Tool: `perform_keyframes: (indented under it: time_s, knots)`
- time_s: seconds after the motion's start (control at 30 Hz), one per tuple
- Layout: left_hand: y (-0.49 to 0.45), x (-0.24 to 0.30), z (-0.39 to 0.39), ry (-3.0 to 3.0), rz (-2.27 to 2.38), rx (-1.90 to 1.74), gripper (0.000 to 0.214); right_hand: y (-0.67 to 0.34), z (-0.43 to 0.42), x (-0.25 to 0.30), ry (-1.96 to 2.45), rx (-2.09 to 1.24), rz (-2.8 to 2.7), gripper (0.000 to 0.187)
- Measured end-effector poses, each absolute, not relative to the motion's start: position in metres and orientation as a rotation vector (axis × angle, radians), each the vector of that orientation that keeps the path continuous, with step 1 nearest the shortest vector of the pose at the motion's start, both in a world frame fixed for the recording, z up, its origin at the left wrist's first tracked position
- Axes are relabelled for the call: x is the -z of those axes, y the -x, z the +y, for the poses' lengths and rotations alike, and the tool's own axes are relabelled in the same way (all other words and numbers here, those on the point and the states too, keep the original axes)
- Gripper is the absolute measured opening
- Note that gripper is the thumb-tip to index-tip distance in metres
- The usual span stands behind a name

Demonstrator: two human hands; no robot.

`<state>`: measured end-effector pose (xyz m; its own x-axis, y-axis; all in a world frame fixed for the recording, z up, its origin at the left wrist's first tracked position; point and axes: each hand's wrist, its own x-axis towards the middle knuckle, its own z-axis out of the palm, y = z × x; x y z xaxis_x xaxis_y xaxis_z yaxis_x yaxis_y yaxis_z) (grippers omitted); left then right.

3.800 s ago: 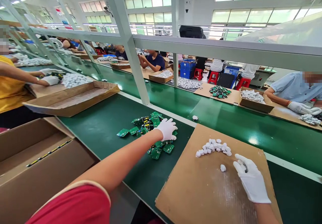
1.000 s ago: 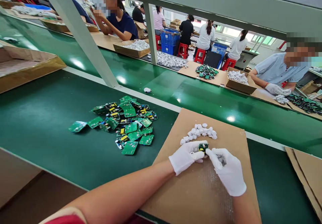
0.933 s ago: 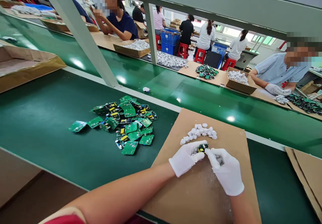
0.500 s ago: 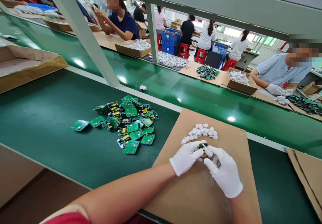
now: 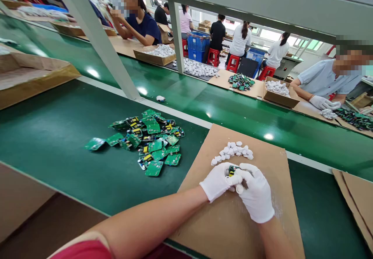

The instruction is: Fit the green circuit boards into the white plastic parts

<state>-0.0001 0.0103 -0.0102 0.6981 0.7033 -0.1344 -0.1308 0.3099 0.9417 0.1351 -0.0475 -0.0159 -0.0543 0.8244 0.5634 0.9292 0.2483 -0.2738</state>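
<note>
L fingers (image 5: 234,179) grip PCB (image 5: 232,170), R fingers (image 5: 246,176) (grip unclear), white pcs (image 5: 233,149) behind, PCB pile (image 5: 154,145) L.

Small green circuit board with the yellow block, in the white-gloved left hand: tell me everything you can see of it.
The small green circuit board shows only in part: a green surface with a yellow block and dark parts, the rest hidden by fingers. The white-gloved left hand grips it; fingers of the white-gloved right hand close in from the right, apparently touching it. It is over the flat brown cardboard sheet, nearer the wearer than the small white lumps. I can't tell its full outline or tilt.
</note>
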Motion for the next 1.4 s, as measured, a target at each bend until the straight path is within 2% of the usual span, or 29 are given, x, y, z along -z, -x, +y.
perform_keyframes:
  time_s: [0.13, 0.43, 0.5, 0.63, 0.8, 0.93, 1.1, 1.4]
  knots:
    - [0.002, 0.009, 0.011, -1.095, 0.572, -0.481, 0.030, -0.136, -0.046, 0.015, 1.523, 0.032, -1.835, 0.023]
    - [0.000, 0.012, 0.012, -1.075, 0.567, -0.472, 0.030, -0.136, -0.046, 0.013, 1.518, -0.051, -1.851, 0.025]
    - [0.001, 0.011, 0.013, -1.064, 0.604, -0.484, 0.027, -0.135, -0.047, 0.010, 1.511, -0.182, -1.811, 0.029]
    - [0.004, 0.001, 0.014, -1.014, 0.621, -0.507, 0.029, -0.136, -0.047, 0.005, 1.561, -0.532, -1.530, 0.052]
    - [0.004, -0.005, 0.013, -0.949, 0.627, -0.436, 0.035, -0.136, -0.042, 0.010, 1.623, -0.833, -1.359, 0.054]
    - [0.005, -0.002, 0.013, -0.831, 0.528, -0.421, 0.044, -0.138, -0.042, 0.011, 1.667, -0.833, -1.424, 0.048]
    - [0.007, -0.002, 0.012, -0.966, 0.525, -0.441, 0.035, -0.137, -0.045, 0.010, 1.745, -0.670, -1.462, 0.044]
    - [0.009, 0.003, 0.016, -0.567, 0.434, -0.389, 0.033, -0.136, -0.045, 0.002, 1.671, -1.095, -1.171, 0.053]
